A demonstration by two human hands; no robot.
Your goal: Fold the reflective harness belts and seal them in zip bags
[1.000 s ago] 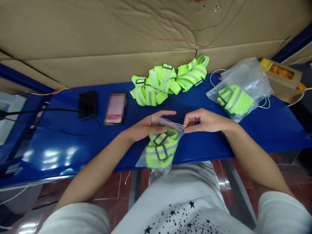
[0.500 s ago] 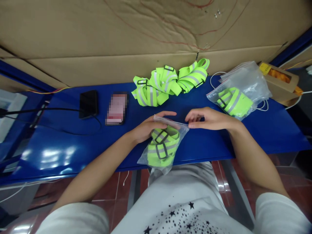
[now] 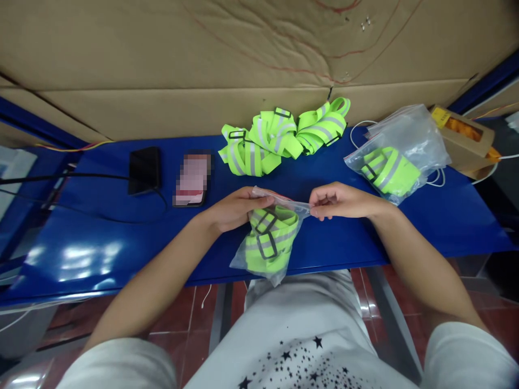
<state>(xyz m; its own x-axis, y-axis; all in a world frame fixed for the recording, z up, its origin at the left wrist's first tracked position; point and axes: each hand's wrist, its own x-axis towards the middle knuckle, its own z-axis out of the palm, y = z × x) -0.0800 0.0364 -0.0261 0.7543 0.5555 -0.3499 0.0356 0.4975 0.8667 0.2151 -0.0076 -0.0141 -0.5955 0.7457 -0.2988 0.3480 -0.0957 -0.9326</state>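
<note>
Head cam: L hand (image 3: 235, 210) pinches zip-lock bag (image 3: 268, 237) at its mouth, thumb on top; R hand (image 3: 336, 201), fingers curled, pinches mouth's R end. Buckled hi-vis strap (image 3: 278, 249) inside bag; strap heap (image 3: 270, 134) beyond bag. Risk: strap bunched nr mouth could jam seal; R tip-grip might slip.

Illegible phone screen (image 3: 192, 174) under pixelation

Bright white spots shine on the left of the blue table (image 3: 344, 243), the brown wall (image 3: 162, 48) looks dimmer, little squares blur the phone (image 3: 192, 178), and the sides look stretched.
</note>
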